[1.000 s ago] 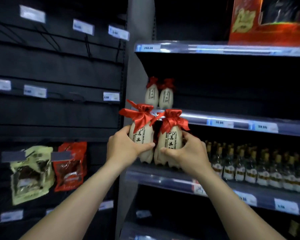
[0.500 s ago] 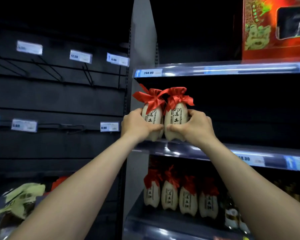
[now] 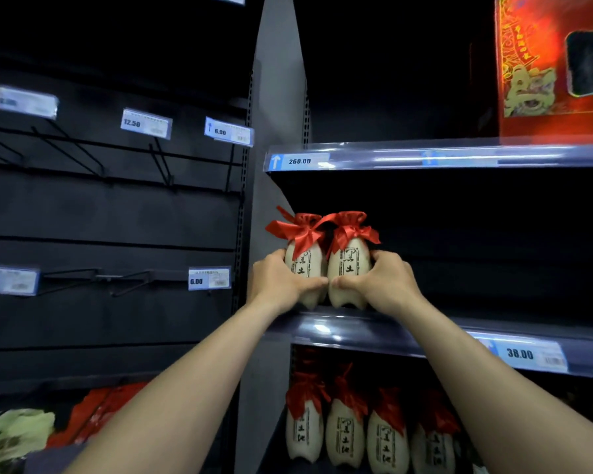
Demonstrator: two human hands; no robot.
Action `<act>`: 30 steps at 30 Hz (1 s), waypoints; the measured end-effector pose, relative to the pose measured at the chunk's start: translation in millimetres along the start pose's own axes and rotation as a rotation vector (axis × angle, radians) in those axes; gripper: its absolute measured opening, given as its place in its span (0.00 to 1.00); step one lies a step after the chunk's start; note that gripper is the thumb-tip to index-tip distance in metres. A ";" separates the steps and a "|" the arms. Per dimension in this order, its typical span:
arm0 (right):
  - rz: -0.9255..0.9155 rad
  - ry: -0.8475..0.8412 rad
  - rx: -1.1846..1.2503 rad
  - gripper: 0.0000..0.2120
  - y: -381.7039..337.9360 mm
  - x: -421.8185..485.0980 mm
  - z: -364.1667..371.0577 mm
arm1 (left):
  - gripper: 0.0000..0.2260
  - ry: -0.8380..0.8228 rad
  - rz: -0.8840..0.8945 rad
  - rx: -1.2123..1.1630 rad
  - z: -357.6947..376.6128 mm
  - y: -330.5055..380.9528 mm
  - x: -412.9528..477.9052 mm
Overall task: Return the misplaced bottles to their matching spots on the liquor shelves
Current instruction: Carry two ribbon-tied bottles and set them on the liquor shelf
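Two cream ceramic bottles with red ribbon tops stand side by side at the left end of the middle shelf [image 3: 425, 331]. My left hand [image 3: 281, 283] grips the left bottle [image 3: 305, 260]. My right hand [image 3: 382, 285] grips the right bottle [image 3: 351, 265]. Both bottles' bases sit at the shelf's front edge; whether they rest on it I cannot tell. On the shelf below stands a row of several matching cream bottles [image 3: 367, 436] with red tops.
A red gift box [image 3: 555, 70] stands on the top shelf [image 3: 425, 157], tagged 268.00. The middle shelf to the right is dark, with a 38.00 tag [image 3: 524, 354]. Left is a black hook wall with price tags [image 3: 146, 123] and snack bags [image 3: 93, 415] low down.
Both hands lifted the two bottles from the lower shelf up to the middle shelf and set them further in at its left end. The view tilted upward.
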State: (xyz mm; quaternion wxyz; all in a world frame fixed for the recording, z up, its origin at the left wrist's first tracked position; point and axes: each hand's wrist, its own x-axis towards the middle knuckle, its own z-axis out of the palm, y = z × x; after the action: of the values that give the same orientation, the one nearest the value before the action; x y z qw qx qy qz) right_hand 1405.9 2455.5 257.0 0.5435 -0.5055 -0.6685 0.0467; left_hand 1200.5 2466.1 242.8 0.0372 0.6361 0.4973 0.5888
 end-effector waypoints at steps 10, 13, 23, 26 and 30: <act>0.032 -0.055 -0.016 0.26 5.8 -0.9 7.6 | 0.35 -0.164 0.003 -0.012 -3.3 -14.4 7.2; 0.001 -0.010 -0.027 0.27 4.3 -5.3 2.5 | 0.43 -0.188 -0.026 -0.073 -12.4 -24.9 5.8; 0.016 0.006 -0.055 0.21 8.9 -2.2 3.7 | 0.22 -0.195 -0.005 -0.081 -11.0 -25.7 8.0; 0.011 0.007 -0.062 0.21 10.4 -0.8 5.1 | 0.22 -0.183 -0.003 -0.087 -8.0 -28.6 7.3; 0.026 0.007 -0.069 0.19 10.7 2.4 6.5 | 0.28 -0.205 -0.008 -0.085 -5.0 -26.0 9.8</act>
State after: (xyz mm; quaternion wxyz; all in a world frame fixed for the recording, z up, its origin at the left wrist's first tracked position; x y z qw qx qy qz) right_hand 1407.8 2465.6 249.5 0.5274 -0.5328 -0.6612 0.0290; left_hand 1179.4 2483.0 234.9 0.1174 0.6888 0.4681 0.5410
